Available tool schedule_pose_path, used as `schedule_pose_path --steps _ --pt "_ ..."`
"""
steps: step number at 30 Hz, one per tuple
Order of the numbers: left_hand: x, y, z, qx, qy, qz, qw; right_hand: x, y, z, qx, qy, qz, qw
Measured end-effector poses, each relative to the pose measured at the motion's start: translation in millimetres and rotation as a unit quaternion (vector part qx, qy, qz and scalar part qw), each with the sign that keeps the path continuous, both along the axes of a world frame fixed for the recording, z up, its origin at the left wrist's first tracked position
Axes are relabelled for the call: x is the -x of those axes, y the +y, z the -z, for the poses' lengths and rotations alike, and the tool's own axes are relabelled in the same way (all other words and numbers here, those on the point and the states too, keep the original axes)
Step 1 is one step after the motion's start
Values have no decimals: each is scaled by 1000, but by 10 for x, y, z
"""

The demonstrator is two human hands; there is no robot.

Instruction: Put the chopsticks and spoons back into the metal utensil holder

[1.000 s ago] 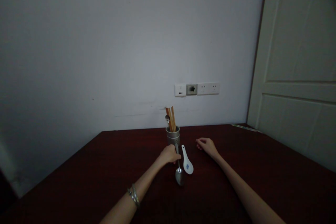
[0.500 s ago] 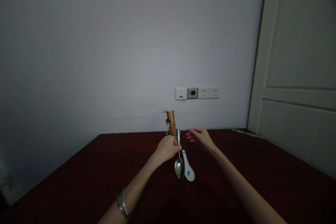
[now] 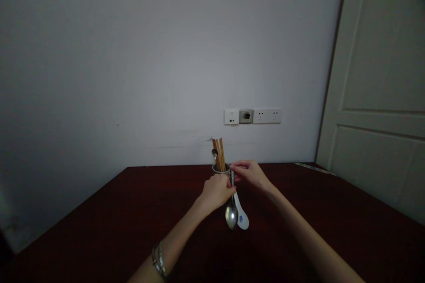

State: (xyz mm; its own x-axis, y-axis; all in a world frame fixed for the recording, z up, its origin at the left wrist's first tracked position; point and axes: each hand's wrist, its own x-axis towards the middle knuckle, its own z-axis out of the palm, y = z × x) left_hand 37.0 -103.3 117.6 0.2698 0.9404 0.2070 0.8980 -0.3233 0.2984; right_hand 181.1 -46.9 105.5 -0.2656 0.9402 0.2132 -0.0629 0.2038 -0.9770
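Observation:
Between the thumb and fingers of my left hand [image 3: 217, 191] is the handle of a metal spoon [image 3: 231, 216], its bowl hanging downward toward me. My right hand [image 3: 249, 172] pinches the upper end of the same handle. Just behind my left hand stands a cup [image 3: 222, 171], its lower part hidden by that hand. Several wooden chopsticks [image 3: 219, 152] and a small metal spoon [image 3: 214, 152] lean in it. A white ceramic spoon [image 3: 243, 220] with a blue mark lies on the table, partly covered by the metal spoon.
The dark red table [image 3: 149, 212] reaches back to a pale wall [image 3: 149, 75] with sockets [image 3: 267, 116]. A thin flat strip [image 3: 315, 168] lies along the back right edge. A panelled door [image 3: 381, 150] stands on the right.
My right hand has moved left and closed on the metal spoon's handle top. My left hand, still holding the spoon, has shifted slightly right. More of the cup's rim shows.

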Motion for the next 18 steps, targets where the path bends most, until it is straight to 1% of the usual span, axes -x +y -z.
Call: schedule_pose_path --steps 3,5,7,9,11,14,16,18 --pt "110 8 -85 22 -12 -8 1000 -59 18 -32 5 20 33 999" --pt "224 37 -145 41 -45 8 998 -122 26 -71 9 40 67 997" --pt "339 77 -186 66 -84 45 993 -196 35 -110 7 66 98 993" --pt "423 117 -190 108 -114 92 983 -265 46 -136 -6 91 121 988" --pt "455 150 -153 172 -135 124 968 -315 60 -146 -24 111 136 984" --pt "421 186 -46 257 -155 143 943 -344 76 -144 -36 129 144 980" --pt "377 208 30 280 -169 159 931 -342 81 -140 -35 136 144 980" --pt "346 231 89 278 -192 170 926 -340 82 -137 -34 142 141 979"
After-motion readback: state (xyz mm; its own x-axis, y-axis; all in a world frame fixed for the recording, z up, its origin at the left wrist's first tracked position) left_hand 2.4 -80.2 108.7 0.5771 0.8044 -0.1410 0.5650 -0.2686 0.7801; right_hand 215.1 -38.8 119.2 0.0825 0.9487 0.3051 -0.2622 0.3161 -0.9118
